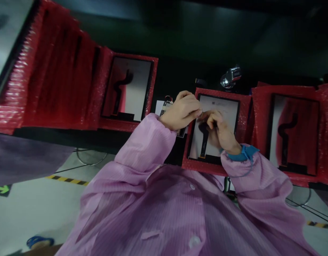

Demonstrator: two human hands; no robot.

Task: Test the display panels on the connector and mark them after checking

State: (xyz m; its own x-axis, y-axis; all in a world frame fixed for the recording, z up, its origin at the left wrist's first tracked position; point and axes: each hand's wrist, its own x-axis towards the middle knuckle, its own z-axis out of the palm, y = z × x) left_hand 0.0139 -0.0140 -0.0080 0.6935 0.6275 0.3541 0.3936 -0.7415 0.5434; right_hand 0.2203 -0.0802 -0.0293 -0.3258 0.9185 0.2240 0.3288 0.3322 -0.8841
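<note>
My left hand (183, 111) is closed, its fingertips pinched at the left edge of a glossy screen panel (227, 106). What it grips is too small to make out. Over the same panel, my right hand (219, 128) has curled fingers closed around the dark end of a flex cable (203, 144) that lies along the panel's left side. The panel rests on red bubble wrap (244, 119). A blue band circles my right wrist. Partly hidden behind my left wrist is a small electronic part (167, 105) beside white paper.
Another panel with a cable (138, 89) lies on red wrap at left, beside a stack of red-wrapped panels (59, 71). A further panel (304, 135) sits at right. A shiny metal object (231, 76) stands behind the middle panel on the dark table (174, 76).
</note>
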